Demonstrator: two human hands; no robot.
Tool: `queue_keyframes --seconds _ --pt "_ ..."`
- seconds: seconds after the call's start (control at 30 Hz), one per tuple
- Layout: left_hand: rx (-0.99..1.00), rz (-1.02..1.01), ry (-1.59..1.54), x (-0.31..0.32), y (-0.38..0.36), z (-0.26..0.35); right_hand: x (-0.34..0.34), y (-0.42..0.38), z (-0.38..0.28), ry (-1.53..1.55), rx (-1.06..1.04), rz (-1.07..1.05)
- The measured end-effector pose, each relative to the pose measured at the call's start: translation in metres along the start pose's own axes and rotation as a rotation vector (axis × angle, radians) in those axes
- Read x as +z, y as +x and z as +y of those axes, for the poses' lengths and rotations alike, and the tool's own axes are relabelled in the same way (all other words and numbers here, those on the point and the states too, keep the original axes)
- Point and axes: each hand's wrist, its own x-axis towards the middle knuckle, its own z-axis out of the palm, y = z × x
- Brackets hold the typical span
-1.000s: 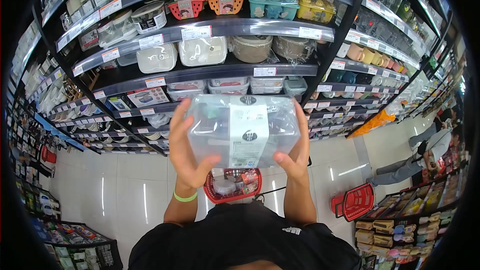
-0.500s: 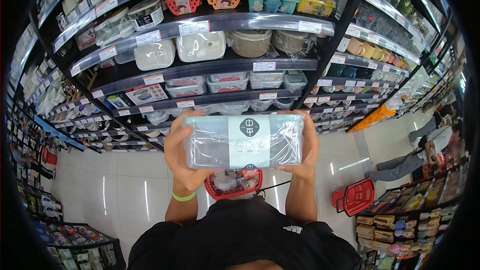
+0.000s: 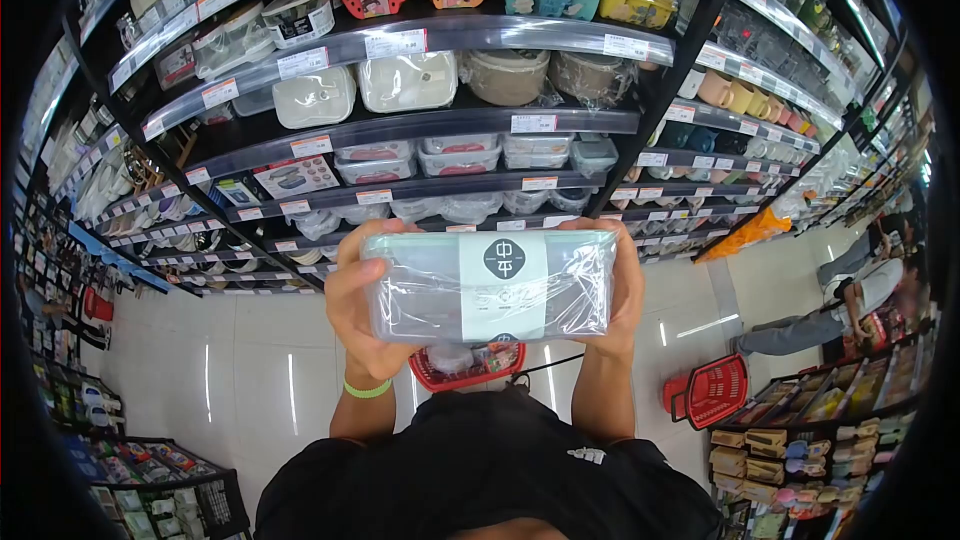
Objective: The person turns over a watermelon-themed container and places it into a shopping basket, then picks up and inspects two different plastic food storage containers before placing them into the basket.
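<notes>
Between my two hands is a clear plastic food container with a pale green lid, wrapped in film and banded by a light paper label with a dark round logo. My left hand grips its left end, thumb on the near face. Round the right end, my right hand is closed, its fingers partly hidden behind the box. The container is held level in front of my chest, above a red shopping basket on the floor with packaged goods in it.
Ahead stands a black shelf stocked with lidded boxes, pots and price tags. A second red basket is on the floor at right, near a person in grey trousers. Display racks stand at lower left and lower right.
The container has come slightly closer and tilted a little in my hands, so its label shows at a different angle. The shelf view has shifted slightly. Both hands keep their hold.
</notes>
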Motion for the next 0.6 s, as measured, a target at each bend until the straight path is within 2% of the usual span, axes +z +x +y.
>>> queue_keyframes --seconds 0.6 --pt "0.008 0.018 0.002 -0.0029 -0.0042 0.0034 0.0040 -0.0004 0.0042 0.045 -0.042 -0.025"
